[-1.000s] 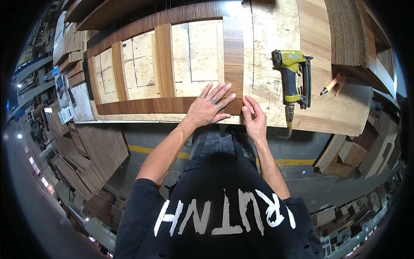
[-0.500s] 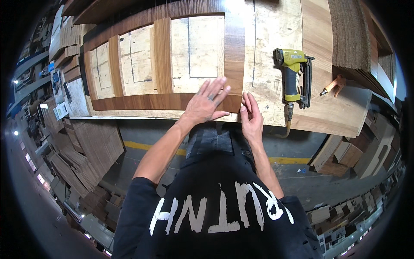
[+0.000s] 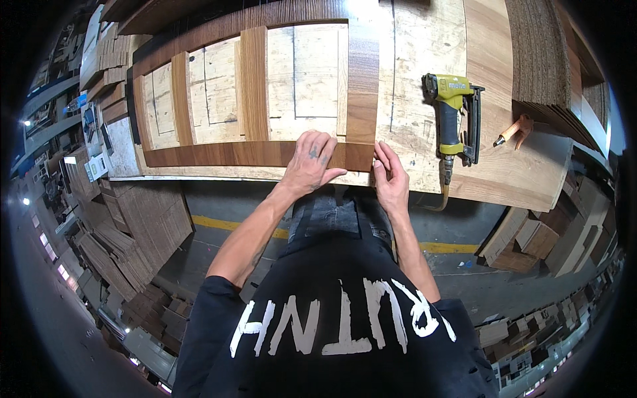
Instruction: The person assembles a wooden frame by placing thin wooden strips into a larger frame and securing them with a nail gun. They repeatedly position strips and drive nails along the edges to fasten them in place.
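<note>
A dark brown wooden frame (image 3: 225, 154) with lighter crossbars lies flat on the workbench, its front rail along the near edge. My left hand (image 3: 310, 162) is closed over that front rail near its right end, fingers curled over the inner side and thumb on the near side. At the frame's near right corner, my right hand (image 3: 391, 178) rests its fingers against the end, stretched out and not wrapped round it. A yellow-green and black nail gun (image 3: 451, 118) lies on the bench to the right of my right hand, its hose hanging over the edge.
An orange-handled tool (image 3: 514, 131) lies right of the nail gun. Stacked brown boards (image 3: 541, 53) stand at the far right of the workbench (image 3: 415, 152). More cut boards (image 3: 149, 219) are piled below on the left, and offcuts (image 3: 521, 239) on the right.
My left hand has gone from lying flat with spread fingers to curling over the front rail. My right hand stays at the corner with little movement.
</note>
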A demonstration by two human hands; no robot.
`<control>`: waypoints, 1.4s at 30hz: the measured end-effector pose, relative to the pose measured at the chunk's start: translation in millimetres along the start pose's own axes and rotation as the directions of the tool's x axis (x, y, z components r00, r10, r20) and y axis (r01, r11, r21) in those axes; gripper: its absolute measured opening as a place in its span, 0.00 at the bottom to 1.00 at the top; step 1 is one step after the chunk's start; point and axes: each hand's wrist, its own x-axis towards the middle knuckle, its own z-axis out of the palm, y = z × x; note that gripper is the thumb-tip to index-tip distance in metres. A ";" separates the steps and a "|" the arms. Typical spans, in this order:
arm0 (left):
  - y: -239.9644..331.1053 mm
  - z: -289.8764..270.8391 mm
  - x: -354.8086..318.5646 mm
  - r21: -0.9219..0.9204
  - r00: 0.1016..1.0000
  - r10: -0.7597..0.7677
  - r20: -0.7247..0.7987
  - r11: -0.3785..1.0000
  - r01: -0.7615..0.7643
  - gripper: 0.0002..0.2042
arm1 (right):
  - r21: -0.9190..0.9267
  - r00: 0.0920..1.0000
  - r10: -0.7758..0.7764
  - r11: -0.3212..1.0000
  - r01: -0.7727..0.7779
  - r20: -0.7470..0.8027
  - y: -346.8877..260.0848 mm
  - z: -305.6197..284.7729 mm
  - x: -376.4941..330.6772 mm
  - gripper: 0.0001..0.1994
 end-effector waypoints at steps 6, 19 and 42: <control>0.8 3.2 -0.7 -0.010 1.000 -0.005 -0.014 1.000 0.005 0.39 | -0.082 0.999 -0.010 0.997 0.013 0.031 -7.6 -3.7 0.8 0.21; 5.6 12.5 1.3 0.192 0.994 -0.010 0.111 0.981 -0.012 0.39 | -0.144 0.996 0.022 0.990 -0.009 0.083 -17.2 -5.4 -1.4 0.22; 3.9 14.3 -6.1 0.163 0.979 -0.085 0.185 0.985 0.055 0.38 | -0.611 0.961 0.275 0.763 -0.212 0.009 -136.1 -124.3 74.9 0.28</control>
